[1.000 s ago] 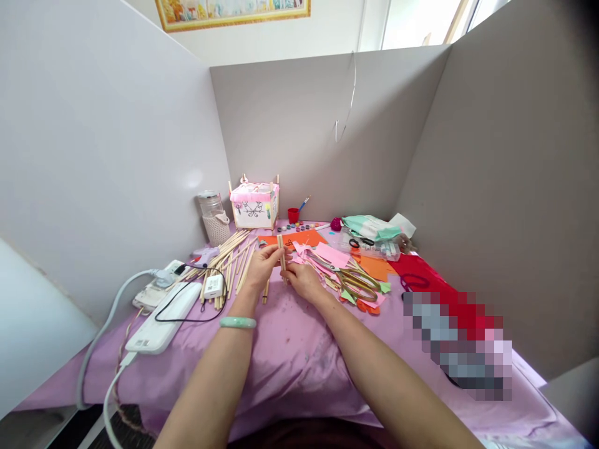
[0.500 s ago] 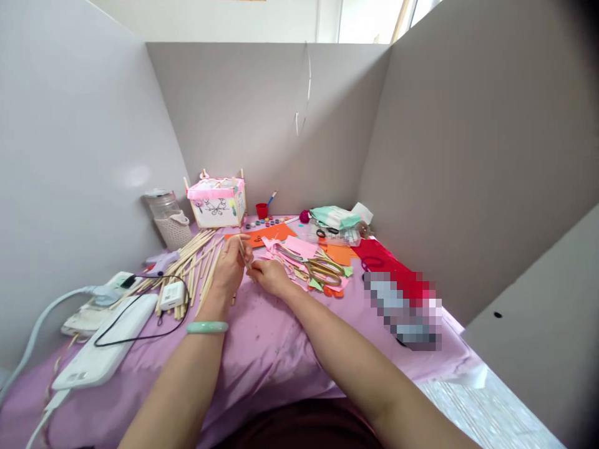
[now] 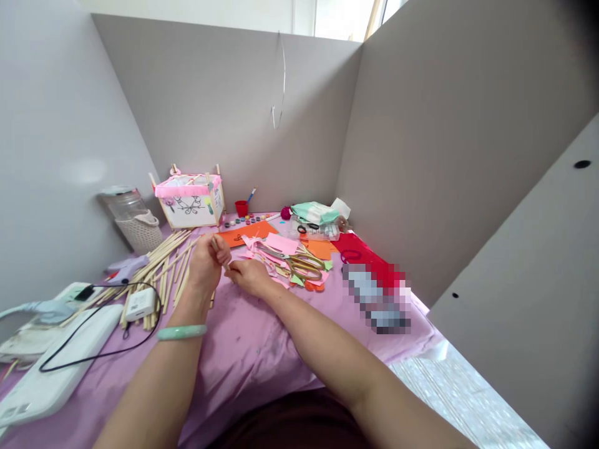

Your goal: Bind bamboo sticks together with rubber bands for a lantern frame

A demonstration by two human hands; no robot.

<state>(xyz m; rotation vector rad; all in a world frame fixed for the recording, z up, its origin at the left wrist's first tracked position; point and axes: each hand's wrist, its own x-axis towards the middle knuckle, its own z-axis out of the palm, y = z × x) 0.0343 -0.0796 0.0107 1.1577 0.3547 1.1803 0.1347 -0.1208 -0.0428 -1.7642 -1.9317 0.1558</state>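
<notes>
My left hand (image 3: 207,257), with a pale green bangle (image 3: 181,332) at its wrist, is wrapped round a thin wooden stick (image 3: 227,266). Most of the stick is hidden by my fingers. My right hand (image 3: 249,277) pinches the lower end of the same stick, close beside the left. Loose wooden sticks (image 3: 165,274) lie in a pile left of my hands. To the right are gold-handled scissors (image 3: 303,267) on pink paper scraps (image 3: 282,243). An orange sheet (image 3: 255,233) lies just beyond my hands.
A paper-sided stick box (image 3: 189,209) and a jar in a woven sleeve (image 3: 135,224) stand at the back left. A red cup (image 3: 241,208), paint pots and a green packet (image 3: 316,212) line the back. A power strip (image 3: 60,368), charger (image 3: 140,304) and cable lie left.
The view has turned to the right, so the table's things appear further left. My left fingers have curled more tightly round the stick. My right hand still pinches its lower end.
</notes>
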